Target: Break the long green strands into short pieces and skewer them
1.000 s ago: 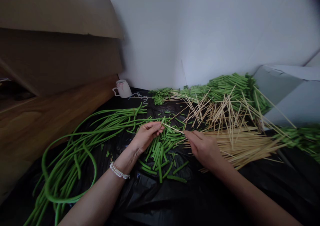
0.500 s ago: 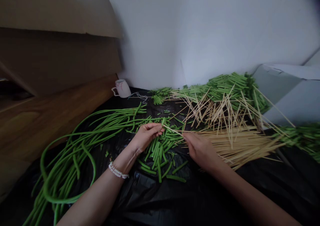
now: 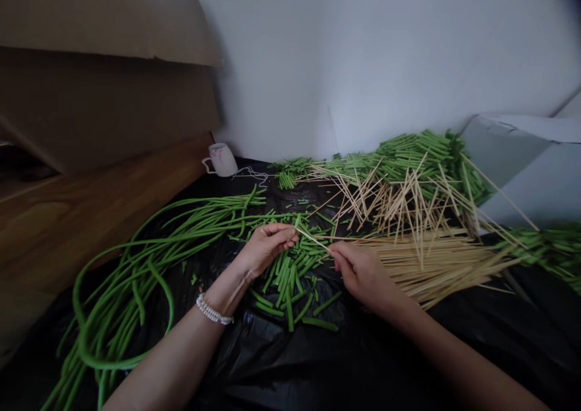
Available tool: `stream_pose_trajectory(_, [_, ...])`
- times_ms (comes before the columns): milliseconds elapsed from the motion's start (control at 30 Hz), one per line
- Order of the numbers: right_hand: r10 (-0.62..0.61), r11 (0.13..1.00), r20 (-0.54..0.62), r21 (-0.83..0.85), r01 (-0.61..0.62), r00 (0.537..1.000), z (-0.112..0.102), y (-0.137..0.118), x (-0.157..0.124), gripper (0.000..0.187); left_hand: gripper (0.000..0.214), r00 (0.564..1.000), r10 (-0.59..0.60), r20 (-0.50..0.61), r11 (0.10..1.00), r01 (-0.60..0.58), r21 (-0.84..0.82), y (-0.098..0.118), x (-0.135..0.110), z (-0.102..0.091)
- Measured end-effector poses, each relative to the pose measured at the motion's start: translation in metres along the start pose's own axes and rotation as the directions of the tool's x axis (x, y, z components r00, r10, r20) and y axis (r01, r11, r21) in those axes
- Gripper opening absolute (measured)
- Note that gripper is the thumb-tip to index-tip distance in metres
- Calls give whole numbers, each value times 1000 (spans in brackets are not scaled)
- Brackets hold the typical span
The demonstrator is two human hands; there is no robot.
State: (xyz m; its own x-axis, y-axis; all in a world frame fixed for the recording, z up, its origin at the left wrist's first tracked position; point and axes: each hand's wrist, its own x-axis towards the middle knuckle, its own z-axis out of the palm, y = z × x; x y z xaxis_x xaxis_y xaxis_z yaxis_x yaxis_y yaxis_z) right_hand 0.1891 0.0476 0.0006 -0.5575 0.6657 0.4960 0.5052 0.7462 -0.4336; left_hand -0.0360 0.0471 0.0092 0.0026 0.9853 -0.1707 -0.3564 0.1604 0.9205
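My left hand (image 3: 269, 246) pinches a short piece of green long bean (image 3: 297, 221) between thumb and fingertips. A thin bamboo skewer (image 3: 314, 239) runs from that piece to my right hand (image 3: 364, 275), whose fingers are closed around its other end. The skewer's tip meets the bean piece at my left fingertips; how deep it sits is hidden. Below both hands lies a heap of cut long bean pieces (image 3: 285, 278). Loose bamboo skewers (image 3: 436, 259) lie in a bundle just right of my right hand.
Uncut long beans (image 3: 122, 302) curl across the left side. At the back, skewered bean pieces (image 3: 422, 151) are piled against the wall, their sticks (image 3: 399, 196) pointing forward. A white mug (image 3: 222, 160) stands near a cardboard box (image 3: 109, 96). Black plastic sheeting (image 3: 281, 368) covers the surface.
My right hand has shifted slightly down with its end of the skewer, so the stick tilts a little more. My left hand stays almost in place.
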Motion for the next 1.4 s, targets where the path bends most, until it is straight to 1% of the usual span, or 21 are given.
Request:
stream_pose_trajectory(67, [-14, 999, -23, -31, 13, 1000, 1, 1, -1, 22, 25, 1000, -4, -7, 1000, 4, -5, 1, 0, 1])
stream_pose_trajectory(200, [-127, 965, -72, -238, 107, 989, 4, 5, -7, 29, 22, 1000, -8, 2, 1000, 8, -10, 1, -1, 1])
stream_pose_trajectory(233, [-140, 959, -72, -260, 117, 988, 5, 5, -8, 31, 22, 1000, -10, 6, 1000, 10, -10, 1, -1, 1])
stream_pose_trajectory(300, [-117, 972, -70, -215, 99, 991, 4, 4, -7, 29, 23, 1000, -12, 6, 1000, 12, -13, 1, -1, 2])
stream_pose_trajectory(400, [-5, 1000, -42, -9, 5, 999, 0, -1, -2, 23, 23, 1000, -6, -1, 1000, 6, -12, 2, -2, 2])
stream_pose_trajectory(500, [92, 983, 3, 160, -91, 996, -2, -5, 1, 22, 23, 1000, -1, 7, 1000, 1, 9, 1, -2, 2])
stream_pose_trajectory(733, [228, 920, 90, 305, -245, 969, -2, -6, 3, 23, 23, 1000, -5, 27, 1000, 5, 23, 1, -3, 2])
stream_pose_trajectory(867, [263, 883, 158, 358, -303, 952, -1, -2, 4, 21, 21, 999, -12, 53, 1000, 11, 27, 1, -3, 2])
stream_pose_trajectory(933, [262, 880, 162, 366, -304, 951, -1, 0, 5, 22, 20, 998, -16, 57, 1000, 16, 9, 1, -3, 2])
stream_pose_trajectory(1000, [254, 886, 143, 363, -289, 957, -1, 0, 5, 22, 21, 999, -9, 54, 1000, 10, -21, -1, -3, 2])
stream_pose_trajectory(1133, [222, 903, 125, 348, -252, 967, -2, -4, 6, 21, 23, 999, 39, 35, 997, -37, -65, -3, -1, 2])
stream_pose_trajectory(1200, [200, 921, 117, 316, -227, 973, -3, -6, 5, 20, 22, 998, 57, 8, 996, -56, -69, -2, 0, 1])
stream_pose_trajectory(1267, [165, 947, 84, 265, -182, 983, -3, -7, 4, 21, 21, 998, 64, -12, 995, -65, -71, -1, 0, 0])
stream_pose_trajectory(1333, [134, 964, 58, 225, -143, 989, -3, -8, 4, 24, 20, 998, 62, -11, 995, -62, -83, 0, 0, 0])
stream_pose_trajectory(1400, [130, 964, 58, 224, -140, 990, -2, -9, 3, 25, 19, 998, 66, 2, 994, -65, -85, 0, -1, 1])
